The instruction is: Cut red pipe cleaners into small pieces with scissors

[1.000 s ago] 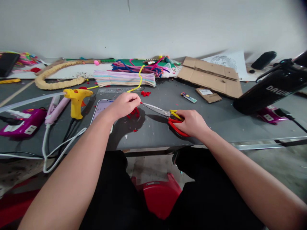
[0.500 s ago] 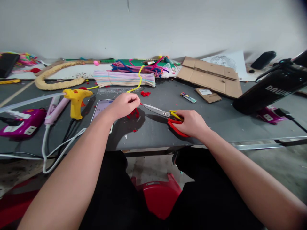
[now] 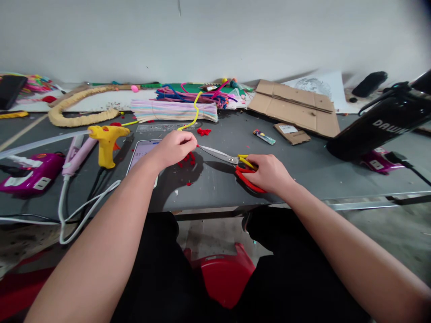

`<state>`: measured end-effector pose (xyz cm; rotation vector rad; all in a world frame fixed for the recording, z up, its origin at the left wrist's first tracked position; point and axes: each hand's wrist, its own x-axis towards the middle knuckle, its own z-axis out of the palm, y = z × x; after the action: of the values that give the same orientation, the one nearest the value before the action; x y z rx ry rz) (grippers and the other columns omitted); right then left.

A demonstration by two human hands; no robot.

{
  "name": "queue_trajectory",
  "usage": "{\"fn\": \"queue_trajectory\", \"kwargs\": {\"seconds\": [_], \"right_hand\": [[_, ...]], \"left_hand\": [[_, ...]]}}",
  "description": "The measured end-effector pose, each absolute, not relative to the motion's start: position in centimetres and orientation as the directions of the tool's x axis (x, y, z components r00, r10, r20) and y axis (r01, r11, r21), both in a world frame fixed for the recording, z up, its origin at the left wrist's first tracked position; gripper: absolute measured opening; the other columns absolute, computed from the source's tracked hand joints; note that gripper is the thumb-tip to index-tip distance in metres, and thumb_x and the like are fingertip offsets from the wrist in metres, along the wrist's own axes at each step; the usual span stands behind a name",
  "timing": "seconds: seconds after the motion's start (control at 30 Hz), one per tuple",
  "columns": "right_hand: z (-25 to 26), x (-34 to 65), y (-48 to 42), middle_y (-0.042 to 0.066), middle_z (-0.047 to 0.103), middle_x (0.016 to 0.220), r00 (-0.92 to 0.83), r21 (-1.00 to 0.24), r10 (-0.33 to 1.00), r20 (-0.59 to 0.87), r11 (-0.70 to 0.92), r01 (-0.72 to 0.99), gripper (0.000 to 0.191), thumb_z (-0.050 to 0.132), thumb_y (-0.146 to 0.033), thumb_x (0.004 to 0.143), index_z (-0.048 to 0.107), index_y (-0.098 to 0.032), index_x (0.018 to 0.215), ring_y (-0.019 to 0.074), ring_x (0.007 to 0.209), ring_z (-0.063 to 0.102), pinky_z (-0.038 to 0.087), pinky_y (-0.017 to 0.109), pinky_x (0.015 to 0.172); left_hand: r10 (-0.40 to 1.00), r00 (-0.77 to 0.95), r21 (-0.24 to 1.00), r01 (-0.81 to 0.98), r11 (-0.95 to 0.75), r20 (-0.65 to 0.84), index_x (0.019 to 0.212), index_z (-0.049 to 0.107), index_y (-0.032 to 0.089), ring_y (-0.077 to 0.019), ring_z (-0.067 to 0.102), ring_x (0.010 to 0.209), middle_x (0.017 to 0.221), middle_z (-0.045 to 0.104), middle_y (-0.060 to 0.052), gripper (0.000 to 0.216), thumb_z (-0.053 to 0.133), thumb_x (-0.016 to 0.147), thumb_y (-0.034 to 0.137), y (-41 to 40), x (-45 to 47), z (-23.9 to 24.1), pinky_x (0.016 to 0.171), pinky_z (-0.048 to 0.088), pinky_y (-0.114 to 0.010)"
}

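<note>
My left hand [image 3: 175, 147] is closed in a pinch on a yellow pipe cleaner [image 3: 194, 111] that rises from my fingers toward the back, with a short red tip at the fingertips. My right hand [image 3: 269, 172] grips the red and yellow handles of a pair of scissors [image 3: 232, 161]. The scissor blades point left and their tip meets the red bit at my left fingers. Small red fuzzy scraps [image 3: 189, 158] lie on the grey table [image 3: 215, 184] under my left hand. A phone [image 3: 143, 150] lies partly hidden beneath my left wrist.
A yellow glue gun [image 3: 107, 142], a pink tool [image 3: 76, 154] and a magenta device [image 3: 25, 170] with cords sit at left. Bundles of coloured pipe cleaners [image 3: 175, 110] and a fuzzy tan loop [image 3: 77, 107] lie at the back. Cardboard [image 3: 296, 107] and a black bottle [image 3: 380, 128] are at right.
</note>
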<state>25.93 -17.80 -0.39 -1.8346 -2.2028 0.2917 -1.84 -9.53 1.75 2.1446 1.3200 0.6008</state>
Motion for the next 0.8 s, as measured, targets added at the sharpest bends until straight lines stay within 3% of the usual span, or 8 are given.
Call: {"fn": "queue_trajectory", "kwargs": {"seconds": [0.8], "right_hand": [[-0.44,26.02,-17.64,0.001,0.057,0.062,-0.170,-0.310,0.984,0.058,0.180,0.934,0.034,0.054,-0.053,0.079,0.055,-0.022,0.065,0.0140,0.056,0.043,0.024,0.028,0.054]], "left_hand": [[0.901,0.425,0.658,0.656,-0.370,0.083,0.071,0.061,0.017,-0.0138,0.046,0.062,0.067,0.057,-0.001,0.019,0.050,0.079,0.031,-9.56,-1.86,1.85,0.058,0.034,-0.028]]}}
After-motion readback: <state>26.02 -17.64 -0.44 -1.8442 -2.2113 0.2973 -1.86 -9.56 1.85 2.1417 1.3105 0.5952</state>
